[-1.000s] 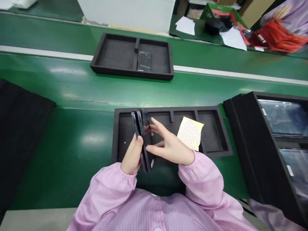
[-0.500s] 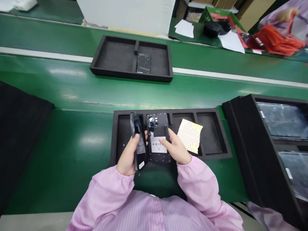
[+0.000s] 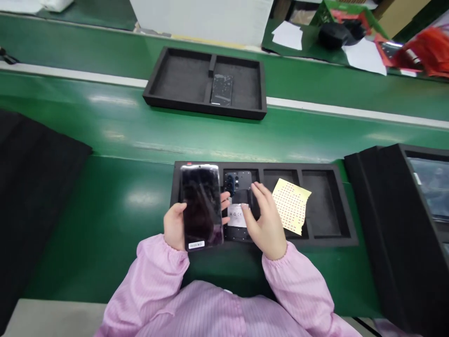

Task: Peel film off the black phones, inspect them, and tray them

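Note:
My left hand (image 3: 174,228) is closed around a dark phone (image 3: 202,206), thumb on one edge and fingertips on the other. Its glossy screen faces me, and a small white label is at the bottom. To the right, a second phone (image 3: 239,181) lies back side up in a compartment of the black foam tray (image 3: 329,240), showing camera lenses and a white printed label. Over that phone's right side is my right hand (image 3: 269,229), fingers stretched and apart; whether it touches the phone I cannot tell. Beside it, a yellow sheet (image 3: 293,207) with rows of small marks lies across the tray.
Farther back, another black tray (image 3: 175,104) holds one phone (image 3: 221,90). Black foam trays (image 3: 382,201) with film-covered screens stand at the right, and black foam (image 3: 38,187) at the left. Papers (image 3: 287,35), a green crate (image 3: 324,13) and red bags (image 3: 430,51) are beyond.
The phone in my left hand has turned from edge-on to screen facing me. My right hand has let go of the other phone, which now lies in the tray; its fingers have spread.

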### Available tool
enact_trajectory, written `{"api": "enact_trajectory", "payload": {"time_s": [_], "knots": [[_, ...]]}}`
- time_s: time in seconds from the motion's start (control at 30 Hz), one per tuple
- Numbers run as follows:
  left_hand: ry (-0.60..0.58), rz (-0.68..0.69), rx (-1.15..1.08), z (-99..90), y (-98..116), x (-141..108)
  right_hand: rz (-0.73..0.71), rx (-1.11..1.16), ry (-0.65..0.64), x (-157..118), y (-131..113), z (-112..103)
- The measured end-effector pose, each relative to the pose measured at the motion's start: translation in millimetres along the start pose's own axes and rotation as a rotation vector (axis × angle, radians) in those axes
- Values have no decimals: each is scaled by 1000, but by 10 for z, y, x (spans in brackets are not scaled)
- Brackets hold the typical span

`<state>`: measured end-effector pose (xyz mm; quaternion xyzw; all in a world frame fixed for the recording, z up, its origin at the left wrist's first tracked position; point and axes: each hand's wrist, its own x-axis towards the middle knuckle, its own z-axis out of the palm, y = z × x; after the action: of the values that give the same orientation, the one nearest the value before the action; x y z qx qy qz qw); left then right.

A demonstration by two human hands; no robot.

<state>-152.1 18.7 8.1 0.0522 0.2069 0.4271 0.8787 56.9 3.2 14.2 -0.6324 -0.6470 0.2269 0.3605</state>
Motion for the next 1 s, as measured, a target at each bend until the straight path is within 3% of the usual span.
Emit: {"api": "enact_trajectory", "payload": {"time_s": [0.07,0.17,0.37,0.53,0.63,0.77,1.0], "knots": [[-18,-53,-4,46,-26,16,-106,6,57,113,-118,-31],[-16,-125,38,136,-31,33,-160,191,-48,356,-315,-14],[31,-210,150,223,-60,33,-83,364,-226,722,-461,186],[30,-246,151,170,-86,19,68,406,-174,729,-396,261],[4,-265,158,168,-81,7,81,553,-243,717,-365,253],[18,-228,183,207,-78,-10,208,789,-358,714,-324,237],[2,-221,161,174,-92,-34,236,812,-350,714,-324,248]]}}
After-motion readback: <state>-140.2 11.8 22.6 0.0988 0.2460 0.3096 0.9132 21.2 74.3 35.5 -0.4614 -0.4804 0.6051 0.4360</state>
